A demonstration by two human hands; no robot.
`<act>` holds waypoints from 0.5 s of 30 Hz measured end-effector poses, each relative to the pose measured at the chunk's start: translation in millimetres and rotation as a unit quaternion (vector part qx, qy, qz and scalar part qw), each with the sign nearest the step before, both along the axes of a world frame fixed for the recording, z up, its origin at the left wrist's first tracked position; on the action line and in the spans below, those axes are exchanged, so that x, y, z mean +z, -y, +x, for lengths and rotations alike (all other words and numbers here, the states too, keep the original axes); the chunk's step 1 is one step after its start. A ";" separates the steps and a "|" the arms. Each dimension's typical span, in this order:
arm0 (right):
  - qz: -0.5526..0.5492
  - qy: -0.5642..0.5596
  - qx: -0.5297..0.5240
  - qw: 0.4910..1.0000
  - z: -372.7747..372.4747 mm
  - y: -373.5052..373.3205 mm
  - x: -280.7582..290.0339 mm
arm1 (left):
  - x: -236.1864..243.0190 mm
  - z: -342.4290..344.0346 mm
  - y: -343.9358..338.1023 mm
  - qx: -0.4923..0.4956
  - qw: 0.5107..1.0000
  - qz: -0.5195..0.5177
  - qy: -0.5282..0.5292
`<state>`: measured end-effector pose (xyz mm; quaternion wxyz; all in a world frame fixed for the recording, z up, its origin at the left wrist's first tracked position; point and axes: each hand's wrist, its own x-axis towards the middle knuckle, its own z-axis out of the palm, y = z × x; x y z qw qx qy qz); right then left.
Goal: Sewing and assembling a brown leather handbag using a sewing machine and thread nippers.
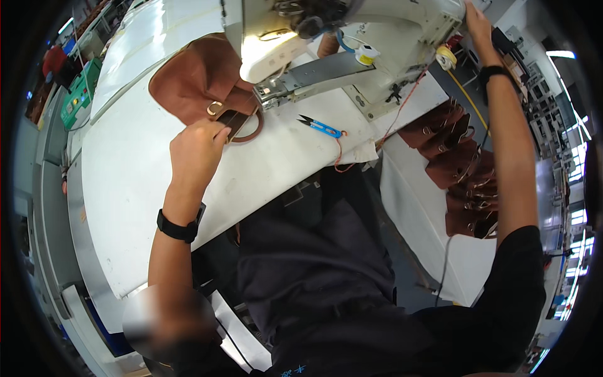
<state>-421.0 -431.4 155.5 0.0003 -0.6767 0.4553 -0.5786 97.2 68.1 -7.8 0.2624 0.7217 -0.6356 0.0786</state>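
Note:
My left hand (198, 151) grips a brown leather bag (188, 81) with a round metal fitting and a looped strap, beside the needle area of a pale industrial sewing machine (396, 56). The bag lies on the white table (125, 195) under the machine's head. My right hand (477, 28) is raised to the machine's far right end, its fingers curled at the top edge of the view; what they hold is hidden. Blue thread snips (323, 125) lie right of my left hand, beside orange thread.
Several brown leather bags (449, 157) lie on a white surface (414, 226) at the right, below the machine table. A green machine (81, 94) stands at the far left, and a person in red (53, 63) is behind it. A yellow line runs on the floor at right.

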 end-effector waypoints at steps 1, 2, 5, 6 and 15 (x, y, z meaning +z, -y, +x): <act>0.055 -0.063 0.007 0.996 -66.1 18.1 50.2 | -3.6 -10.2 14.0 -0.011 1.000 0.008 0.005; 0.121 -0.120 0.031 0.985 -96.4 21.4 81.5 | -9.9 -13.4 16.4 -0.029 1.000 -0.007 -0.002; 0.036 0.040 0.025 0.998 51.4 -14.8 -36.2 | -21.6 0.1 -25.4 0.063 0.998 0.016 0.011; -0.046 0.093 0.046 0.994 53.2 -26.2 -40.0 | -25.7 -9.5 -21.6 0.062 0.998 -0.014 -0.016; -0.010 0.108 0.054 0.993 -22.5 -81.8 18.4 | -35.4 -38.9 -16.9 -0.031 0.973 -0.108 -0.201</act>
